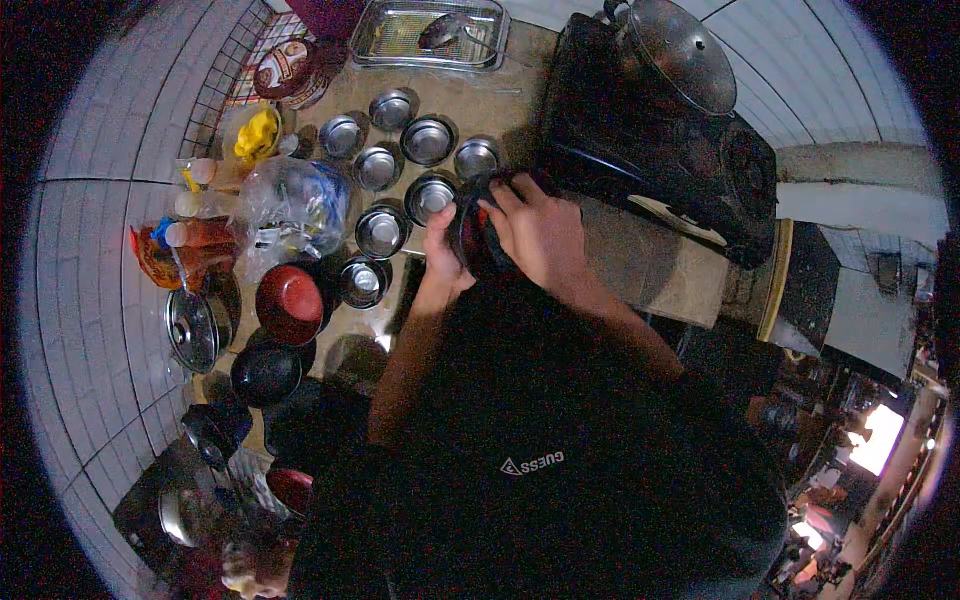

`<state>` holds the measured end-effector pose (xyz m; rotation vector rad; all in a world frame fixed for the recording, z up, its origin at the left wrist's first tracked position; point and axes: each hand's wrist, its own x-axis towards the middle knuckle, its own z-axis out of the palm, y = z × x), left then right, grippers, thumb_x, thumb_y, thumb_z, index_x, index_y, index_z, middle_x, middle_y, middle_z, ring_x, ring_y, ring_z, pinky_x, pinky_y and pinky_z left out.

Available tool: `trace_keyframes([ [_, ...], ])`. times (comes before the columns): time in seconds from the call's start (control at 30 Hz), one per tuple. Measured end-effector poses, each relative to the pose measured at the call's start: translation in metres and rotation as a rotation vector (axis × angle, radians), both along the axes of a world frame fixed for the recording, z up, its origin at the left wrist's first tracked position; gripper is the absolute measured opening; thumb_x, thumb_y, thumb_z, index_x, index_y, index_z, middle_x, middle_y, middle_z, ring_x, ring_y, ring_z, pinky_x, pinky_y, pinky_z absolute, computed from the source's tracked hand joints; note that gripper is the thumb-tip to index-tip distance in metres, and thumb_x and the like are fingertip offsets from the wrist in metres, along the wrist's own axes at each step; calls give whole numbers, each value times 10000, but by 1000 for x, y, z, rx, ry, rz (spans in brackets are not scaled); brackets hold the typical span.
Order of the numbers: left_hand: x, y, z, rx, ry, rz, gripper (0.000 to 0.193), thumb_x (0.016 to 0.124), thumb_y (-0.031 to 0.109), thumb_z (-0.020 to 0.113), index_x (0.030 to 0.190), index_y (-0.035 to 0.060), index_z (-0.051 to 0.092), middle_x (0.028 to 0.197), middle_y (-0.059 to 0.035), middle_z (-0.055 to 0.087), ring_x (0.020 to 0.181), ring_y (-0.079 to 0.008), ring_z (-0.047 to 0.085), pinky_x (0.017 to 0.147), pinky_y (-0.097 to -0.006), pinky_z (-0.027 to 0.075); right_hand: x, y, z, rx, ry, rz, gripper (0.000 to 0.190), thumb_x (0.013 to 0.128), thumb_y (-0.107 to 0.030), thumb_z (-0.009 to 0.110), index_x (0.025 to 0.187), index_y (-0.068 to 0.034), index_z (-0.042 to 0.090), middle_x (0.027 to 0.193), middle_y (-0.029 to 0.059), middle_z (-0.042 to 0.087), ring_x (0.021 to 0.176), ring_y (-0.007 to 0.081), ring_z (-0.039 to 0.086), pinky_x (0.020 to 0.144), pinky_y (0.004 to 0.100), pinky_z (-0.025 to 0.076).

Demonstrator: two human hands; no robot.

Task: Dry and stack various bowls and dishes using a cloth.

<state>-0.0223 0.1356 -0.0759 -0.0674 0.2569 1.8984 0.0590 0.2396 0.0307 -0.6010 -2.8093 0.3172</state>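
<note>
A dark bowl (pixel 470 234) with some red inside is held close to my body. My left hand (pixel 444 259) grips its left side, thumb raised along the rim. My right hand (pixel 546 236) bends over the bowl from the right, fingertips down at its opening. Whether those fingers pinch something is hidden. Just beyond my left thumb stands a small round metal tin (pixel 435 199). Several more like it, such as one tin (pixel 382 234) and another tin (pixel 429 142), spread over the worktop (pixel 480 97).
At the right is a black stove (pixel 637 157) with a large metal lid (pixel 686 56). A glass dish (pixel 427 37) holding a slotted spoon lies at the back. Plastic bags (pixel 296 202), bottles (pixel 195 202), a red bowl (pixel 290 304) and a black bowl (pixel 266 375) crowd the left.
</note>
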Motion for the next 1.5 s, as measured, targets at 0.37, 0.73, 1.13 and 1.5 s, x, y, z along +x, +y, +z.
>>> trace_keyframes([
  [0.37,14,8,5,-24,61,18,456,866,341,472,1179,8,494,1084,-144,596,942,-261,602,834,-385,480,17,16,4,-211,-456,183,185,756,-209,592,817,-34,596,787,178,595,683,354,606,616,444,483],
  [0.73,3,29,17,548,-138,84,755,793,609,379,1263,20,427,1195,-180,514,1069,-326,520,939,-437,400,17,31,46,-410,84,154,311,811,-257,628,983,0,590,894,181,613,866,357,589,760,400,457],
  [1.13,-6,50,19,103,41,142,769,799,610,370,1316,40,363,1295,-168,440,1178,-331,443,991,-484,342,40,64,69,-501,176,56,312,822,-140,609,1114,-51,541,933,131,621,829,200,608,715,312,473],
  [1.5,5,28,23,34,194,83,639,834,464,468,1277,9,401,1219,-146,508,1085,-272,517,930,-400,405,21,22,18,47,-148,95,396,762,-159,585,1156,-193,555,928,154,552,629,282,618,545,373,511],
])
